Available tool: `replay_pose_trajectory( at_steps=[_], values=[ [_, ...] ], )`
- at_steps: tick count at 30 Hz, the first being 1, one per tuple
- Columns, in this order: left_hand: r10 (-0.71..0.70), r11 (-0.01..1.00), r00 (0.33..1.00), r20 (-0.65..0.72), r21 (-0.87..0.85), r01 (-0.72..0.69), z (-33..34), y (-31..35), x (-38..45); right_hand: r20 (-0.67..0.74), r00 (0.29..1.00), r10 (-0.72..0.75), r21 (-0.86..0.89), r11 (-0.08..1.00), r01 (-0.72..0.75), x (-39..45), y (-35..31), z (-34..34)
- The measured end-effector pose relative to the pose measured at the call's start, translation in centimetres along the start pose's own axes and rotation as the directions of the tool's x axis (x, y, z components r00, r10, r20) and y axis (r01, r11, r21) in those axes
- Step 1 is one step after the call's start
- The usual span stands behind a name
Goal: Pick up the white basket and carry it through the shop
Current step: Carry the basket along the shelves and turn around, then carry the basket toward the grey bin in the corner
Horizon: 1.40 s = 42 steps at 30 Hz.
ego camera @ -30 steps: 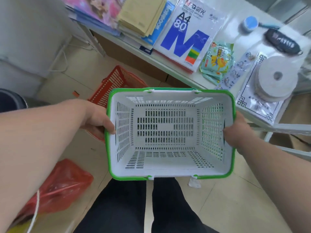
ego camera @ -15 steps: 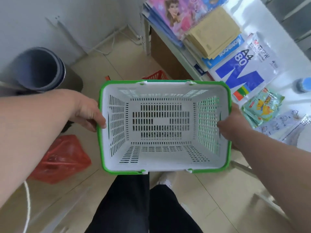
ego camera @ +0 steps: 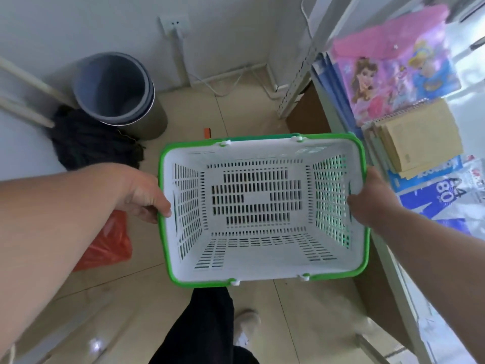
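The fingers [ego camera: 162, 210] of the left hand [ego camera: 140, 191] are curling round the left green edge of the white basket [ego camera: 262, 206], with the thumb lying over the top of the rim. The fingers [ego camera: 354, 199] of the right hand [ego camera: 372, 199] are curling round the right edge in the same way, pinching the rim. Both hands are holding the basket up in the air, in front of the person's body and above the floor [ego camera: 301, 311]. The basket is sitting flat, open side up, and nothing is lying inside it. Down below it, a leg in dark trousers [ego camera: 199, 324] and a pale shoe [ego camera: 246, 327] are showing. To the left, a red plastic bag [ego camera: 107, 243] is lying on the floor, and a grey bin [ego camera: 118, 93] is standing near the wall with a dark cloth [ego camera: 89, 143] beside it. To the right, a table [ego camera: 393, 271] is carrying a picture book [ego camera: 388, 82], brown notebooks [ego camera: 417, 137] and a pack of paper [ego camera: 451, 200].
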<state>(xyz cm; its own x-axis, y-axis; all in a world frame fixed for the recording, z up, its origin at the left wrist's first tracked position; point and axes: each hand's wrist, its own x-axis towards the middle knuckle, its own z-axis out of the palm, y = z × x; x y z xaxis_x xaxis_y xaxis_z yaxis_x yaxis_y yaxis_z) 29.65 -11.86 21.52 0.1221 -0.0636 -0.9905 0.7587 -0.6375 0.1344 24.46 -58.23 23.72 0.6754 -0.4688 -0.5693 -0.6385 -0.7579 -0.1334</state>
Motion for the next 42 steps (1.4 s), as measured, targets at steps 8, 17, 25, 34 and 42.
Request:
replay_pose_trajectory(
  at_steps=[8, 17, 25, 34, 42],
  values=[
    [-0.030, 0.996, 0.996, 0.089, -0.085, 0.037, -0.7, -0.1, 2.3, 0.015, 1.000, 0.013, -0.056, 0.998, -0.012, 4.3, -3.6, 0.2],
    [-0.051, 0.995, 0.988, 0.143, -0.075, 0.063, 0.3, 1.1, 2.5, 0.011, 1.000, 0.027, -0.011, 1.000, -0.027, 5.2, -2.2, 0.6],
    [-0.044, 0.998, 0.999, 0.007, -0.038, 0.045, 2.0, 1.8, 2.3, 0.008, 1.000, -0.007, -0.023, 1.000, 0.007, 5.9, -1.4, 0.5],
    [-0.021, 0.993, 0.946, -0.324, 0.104, 0.058, 4.1, 1.3, 7.5, 0.110, 0.993, 0.047, -0.032, 0.999, -0.043, 8.1, -0.3, 3.9],
    [0.004, 0.997, 0.923, -0.384, 0.070, 0.024, 4.1, -0.9, 14.1, 0.133, 0.991, 0.036, -0.050, 0.998, -0.029, 12.1, -1.2, 9.8]
  ],
)
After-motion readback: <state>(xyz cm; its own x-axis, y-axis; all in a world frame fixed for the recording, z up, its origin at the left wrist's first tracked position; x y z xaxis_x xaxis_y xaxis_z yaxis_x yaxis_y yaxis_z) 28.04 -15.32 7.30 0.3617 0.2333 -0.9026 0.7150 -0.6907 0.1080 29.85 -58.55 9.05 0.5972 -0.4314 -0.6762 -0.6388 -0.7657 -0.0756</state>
